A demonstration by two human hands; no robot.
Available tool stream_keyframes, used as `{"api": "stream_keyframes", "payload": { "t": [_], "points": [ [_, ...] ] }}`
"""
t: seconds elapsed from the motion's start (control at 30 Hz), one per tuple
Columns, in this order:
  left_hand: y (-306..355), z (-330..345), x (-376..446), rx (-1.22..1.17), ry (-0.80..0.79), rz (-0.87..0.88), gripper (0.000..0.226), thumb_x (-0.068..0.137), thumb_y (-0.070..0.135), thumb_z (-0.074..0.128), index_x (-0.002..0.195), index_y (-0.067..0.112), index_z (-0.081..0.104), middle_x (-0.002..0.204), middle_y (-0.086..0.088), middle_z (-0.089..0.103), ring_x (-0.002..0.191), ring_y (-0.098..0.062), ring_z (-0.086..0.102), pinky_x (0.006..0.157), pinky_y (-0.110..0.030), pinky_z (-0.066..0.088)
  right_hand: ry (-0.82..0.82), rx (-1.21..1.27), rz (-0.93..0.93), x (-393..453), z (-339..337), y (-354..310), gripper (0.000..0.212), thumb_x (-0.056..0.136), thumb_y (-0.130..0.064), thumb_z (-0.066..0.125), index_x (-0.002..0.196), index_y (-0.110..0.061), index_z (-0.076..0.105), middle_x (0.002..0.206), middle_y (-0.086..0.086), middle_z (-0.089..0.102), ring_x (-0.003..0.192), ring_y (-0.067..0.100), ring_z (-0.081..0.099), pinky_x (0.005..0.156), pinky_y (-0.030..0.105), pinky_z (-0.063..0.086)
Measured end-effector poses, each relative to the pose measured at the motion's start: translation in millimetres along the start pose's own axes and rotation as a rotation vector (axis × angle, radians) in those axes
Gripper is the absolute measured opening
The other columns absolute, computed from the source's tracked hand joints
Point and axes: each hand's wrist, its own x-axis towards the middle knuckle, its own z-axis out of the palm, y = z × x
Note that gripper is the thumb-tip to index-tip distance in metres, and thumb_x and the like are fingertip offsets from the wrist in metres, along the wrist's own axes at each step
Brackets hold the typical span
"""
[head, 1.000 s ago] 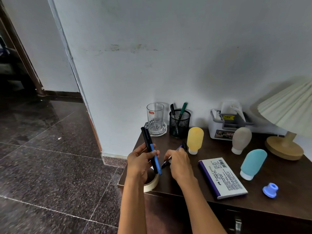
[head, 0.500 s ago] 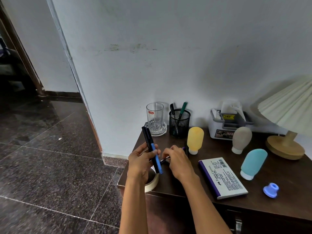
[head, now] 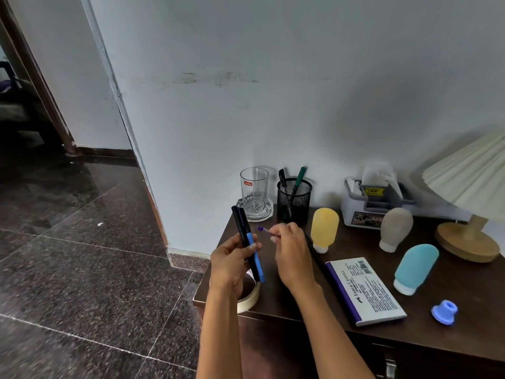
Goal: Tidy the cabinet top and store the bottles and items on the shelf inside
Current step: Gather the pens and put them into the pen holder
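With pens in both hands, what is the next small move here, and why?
Probably bring the purple-tipped pen in the right hand over to the pens the left hand grips, making one bundle. The black mesh pen cup stands just behind and already has pens in it.

both forearms extended forward; left hand (head: 232, 262) fingers curled in a grip, right hand (head: 291, 254) fingertips pinched together.

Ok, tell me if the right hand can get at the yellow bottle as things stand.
Probably not to grip it: the right hand is pinching a purple pen. The way itself looks free, since the yellow bottle stands upright just beside that hand with nothing between them.
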Motion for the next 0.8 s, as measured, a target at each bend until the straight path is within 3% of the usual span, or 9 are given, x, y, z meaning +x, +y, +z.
{"api": "stream_keyframes", "payload": {
  "t": [0.13,0.2,0.3,0.47,0.63,0.8],
  "points": [
    [-1,1,-2,0.038,0.0,0.006,0.024,0.084,-0.018,0.05,0.087,0.001,0.064,0.081,-0.009,0.065,0.063,-0.015,0.065,0.07,-0.027,0.054,0.069,0.247,0.152,12,-14,-9,0.017,0.093,-0.014,0.052,0.109,-0.012,0.059,0.104,0.003,0.057,0.098,0.015,0.052,0.077,0.02,0.037],
    [-1,2,-3,0.045,-0.005,0.002,0.024,0.084,-0.018,0.049,0.085,0.001,0.063,0.081,-0.01,0.064,0.061,-0.014,0.065,0.069,-0.027,0.054,-0.011,0.473,0.268,16,-22,-14,0.02,0.093,-0.016,0.055,0.112,-0.012,0.059,0.099,-0.003,0.059,0.091,0.009,0.054,0.074,0.016,0.039],
    [-1,1,-3,0.061,-0.021,-0.004,0.023,0.085,-0.017,0.048,0.088,0.001,0.063,0.081,-0.01,0.065,0.056,-0.009,0.066,0.064,-0.025,0.055,-0.182,0.632,0.354,17,-27,-18,0.022,0.091,-0.018,0.057,0.113,-0.013,0.06,0.088,-0.008,0.06,0.08,0.005,0.056,0.071,0.02,0.044],
    [0,0,-5,0.033,-0.053,0.006,0.024,0.085,-0.018,0.047,0.087,0.001,0.062,0.077,-0.011,0.066,0.054,-0.009,0.067,0.054,-0.021,0.057,-0.266,0.686,0.387,12,-25,-19,0.019,0.09,-0.013,0.059,0.109,-0.011,0.062,0.074,-0.005,0.06,0.065,0.005,0.056,0.057,0.017,0.044],
    [-2,1,-3,0.06,-0.056,0.025,0.025,0.084,-0.018,0.049,0.087,0.004,0.062,0.066,-0.006,0.068,0.052,-0.011,0.066,0.053,-0.024,0.057,-0.277,0.667,0.365,11,-21,-20,0.02,0.088,-0.011,0.062,0.108,-0.008,0.064,0.081,-0.002,0.064,0.067,0.005,0.059,0.055,0.015,0.046],
    [-5,-2,1,0.091,-0.078,0.036,0.026,0.084,-0.014,0.053,0.092,0.009,0.063,0.073,-0.011,0.067,0.055,-0.014,0.066,0.054,-0.026,0.057,-0.245,0.66,0.355,11,-21,-18,0.018,0.083,-0.013,0.069,0.1,-0.008,0.068,0.075,0.0,0.066,0.061,0.008,0.061,0.054,0.015,0.048]
  ]
}}
